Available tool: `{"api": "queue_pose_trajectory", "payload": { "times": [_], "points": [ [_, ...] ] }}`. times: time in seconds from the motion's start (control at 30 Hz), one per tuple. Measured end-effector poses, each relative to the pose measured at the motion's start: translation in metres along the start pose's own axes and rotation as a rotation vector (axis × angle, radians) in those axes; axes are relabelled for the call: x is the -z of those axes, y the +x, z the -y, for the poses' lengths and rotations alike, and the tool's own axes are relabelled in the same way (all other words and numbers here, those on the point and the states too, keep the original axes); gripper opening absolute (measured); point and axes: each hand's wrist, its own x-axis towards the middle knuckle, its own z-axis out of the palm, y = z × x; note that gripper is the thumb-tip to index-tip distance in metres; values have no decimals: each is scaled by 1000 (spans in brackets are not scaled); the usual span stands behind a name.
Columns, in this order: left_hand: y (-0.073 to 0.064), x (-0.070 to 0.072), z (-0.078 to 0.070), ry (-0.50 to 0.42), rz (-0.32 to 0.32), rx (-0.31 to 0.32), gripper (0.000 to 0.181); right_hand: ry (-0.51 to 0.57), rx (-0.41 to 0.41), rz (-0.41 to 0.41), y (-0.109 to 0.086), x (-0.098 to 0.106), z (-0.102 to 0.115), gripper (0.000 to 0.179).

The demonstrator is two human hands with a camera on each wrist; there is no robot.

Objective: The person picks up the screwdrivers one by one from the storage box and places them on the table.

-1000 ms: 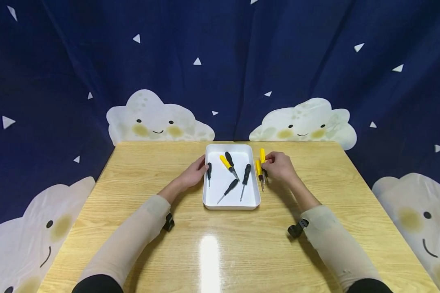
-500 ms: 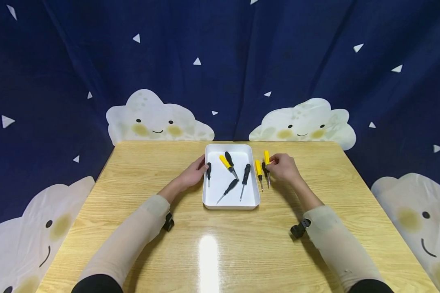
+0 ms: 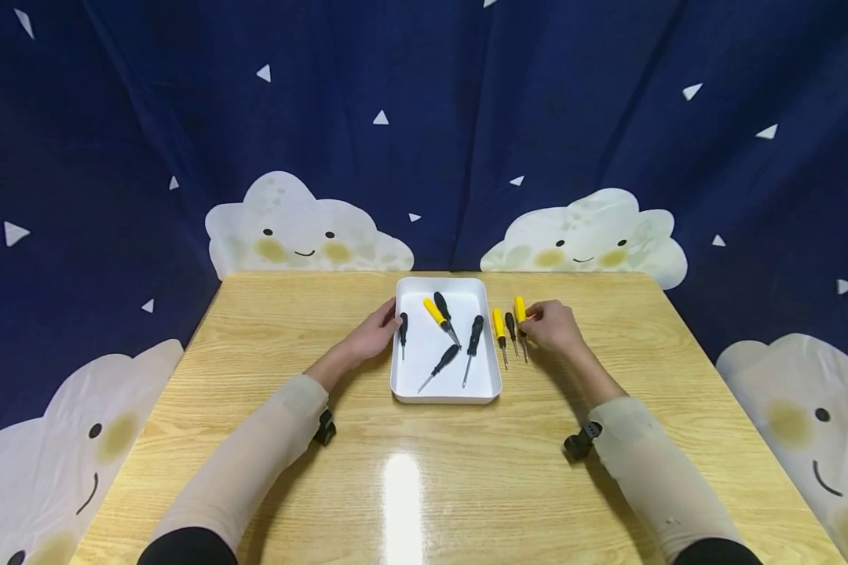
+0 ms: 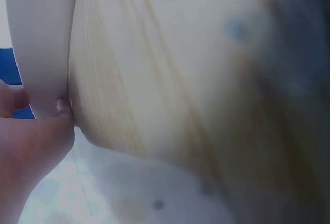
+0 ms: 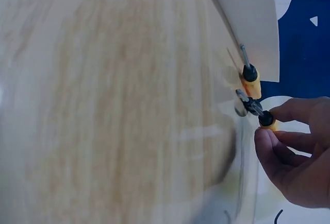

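My left hand (image 3: 373,336) holds the left wall of a white tray (image 3: 447,399), thumb over the rim and fingers outside. Inside the tray lie a yellow-handled screwdriver (image 3: 434,311) and several black-handled ones, such as the black screwdriver (image 3: 475,336) by its right wall. To the right of the tray, my right hand (image 3: 553,325) pinches a yellow-handled screwdriver (image 3: 519,304) by its handle, tip towards me. Left of that, a black screwdriver (image 3: 511,323) and another yellow-handled screwdriver (image 3: 498,322) lie side by side on the table. The right wrist view shows thumb and fingers around the yellow handle (image 5: 269,125).
The wooden table (image 3: 290,486) carries a bright light reflection near the front. Behind it hangs a dark blue curtain (image 3: 431,141) with white clouds and triangles. The table's far edge runs just behind the tray.
My right hand has moved a little to the right and towards me with the yellow-handled screwdriver, from over the black screwdriver to its right. The left hand and tray stay still.
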Motion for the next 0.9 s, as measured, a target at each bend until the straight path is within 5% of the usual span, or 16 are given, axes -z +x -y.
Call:
{"api": "queue_pose_trajectory", "payload": {
  "times": [0.4, 0.67, 0.9],
  "points": [
    [3, 1, 1, 10, 0, 9, 64, -34, 2, 29, -5, -3, -3, 37],
    [4, 3, -5, 17, -8, -10, 63, -77, 42, 7, -3, 1, 1, 15],
    [1, 1, -1, 17, 2, 6, 63, -94, 29, 71, -5, 0, 1, 24]
  ]
}}
